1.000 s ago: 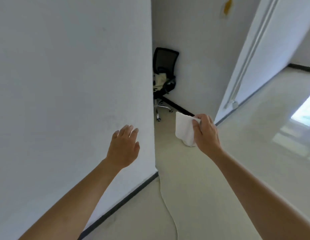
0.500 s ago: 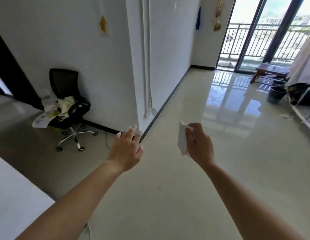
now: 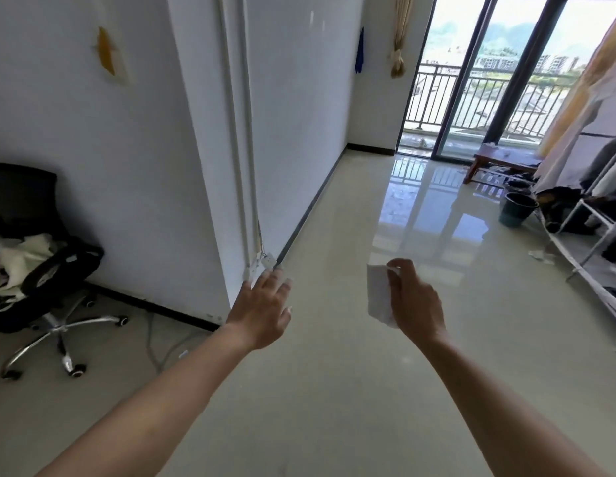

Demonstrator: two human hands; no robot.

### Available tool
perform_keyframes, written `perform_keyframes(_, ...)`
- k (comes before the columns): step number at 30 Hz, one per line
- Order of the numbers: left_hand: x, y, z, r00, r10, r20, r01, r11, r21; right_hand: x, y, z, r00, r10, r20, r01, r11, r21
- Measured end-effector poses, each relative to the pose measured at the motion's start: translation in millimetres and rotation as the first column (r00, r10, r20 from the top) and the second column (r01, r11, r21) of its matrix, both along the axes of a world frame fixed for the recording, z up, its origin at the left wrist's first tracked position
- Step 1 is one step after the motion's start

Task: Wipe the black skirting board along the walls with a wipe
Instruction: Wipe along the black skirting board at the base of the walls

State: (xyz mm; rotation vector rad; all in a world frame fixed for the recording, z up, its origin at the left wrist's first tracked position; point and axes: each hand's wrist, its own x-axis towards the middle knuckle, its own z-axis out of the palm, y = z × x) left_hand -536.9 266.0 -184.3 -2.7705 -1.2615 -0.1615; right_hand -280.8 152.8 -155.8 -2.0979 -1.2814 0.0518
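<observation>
Now | my view swings past the wall corner, I see the next black skirting board ahead | right hand pinches wipe | left hand spread, empty

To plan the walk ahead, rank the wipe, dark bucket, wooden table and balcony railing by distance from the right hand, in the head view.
1. wipe, pinched in the right hand itself.
2. dark bucket, ahead on the right.
3. wooden table, beyond the bucket.
4. balcony railing, outside, farthest.
</observation>
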Motion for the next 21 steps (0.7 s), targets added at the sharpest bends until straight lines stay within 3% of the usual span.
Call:
perform_keyframes(2,27.7,47.4,6.4,1.000,-0.011,-0.024,0.011,1.000,-0.008,26.2,37.2,1.4,0.997,-0.039,-0.062,0.040,0.999,0.016)
perform_keyframes(5,75.0,108.3,6.6,1.000,-0.009,-0.021,0.008,0.999,-0.037,62.8,90.7,-2.6,0.941,-0.100,-0.323,0.131,0.989,0.076)
perform_keyframes(8,121.6,160.8,-5.7,0.999,-0.015,-0.042,0.012,0.998,-0.067,98.7,150.5,-15.3,0.774,-0.067,-0.629,0.223,0.959,0.173)
perform_keyframes(10,150.9,194.2,-19.0,0.998,-0.002,-0.060,-0.003,0.996,-0.084,124.9,194.7,-27.5,0.609,0.014,-0.793,0.224,0.956,0.189)
perform_keyframes(12,178.7,228.4,-33.9,0.997,0.037,-0.071,-0.045,0.993,-0.112,153.9,242.0,-44.1,0.480,0.089,-0.873,0.165,0.968,0.189)
perform_keyframes(13,192.7,247.1,-41.1,0.995,0.058,-0.086,-0.068,0.990,-0.125,170.1,266.3,-54.8,0.463,0.092,-0.882,0.127,0.978,0.169)
perform_keyframes(14,207.0,266.8,-48.0,0.991,0.077,-0.112,-0.093,0.986,-0.139,188.1,291.6,-68.1,0.471,0.084,-0.878,0.088,0.986,0.142)
perform_keyframes(17,245.0,326.7,-61.2,0.963,0.180,-0.202,-0.222,0.952,-0.210,236.6,362.5,-94.5,0.609,0.019,-0.793,-0.047,0.999,-0.012)
perform_keyframes(21,274.4,390.3,-62.7,0.917,0.318,-0.243,-0.377,0.890,-0.258,287.2,449.2,-102.2,0.764,0.028,-0.645,-0.215,0.953,-0.213)
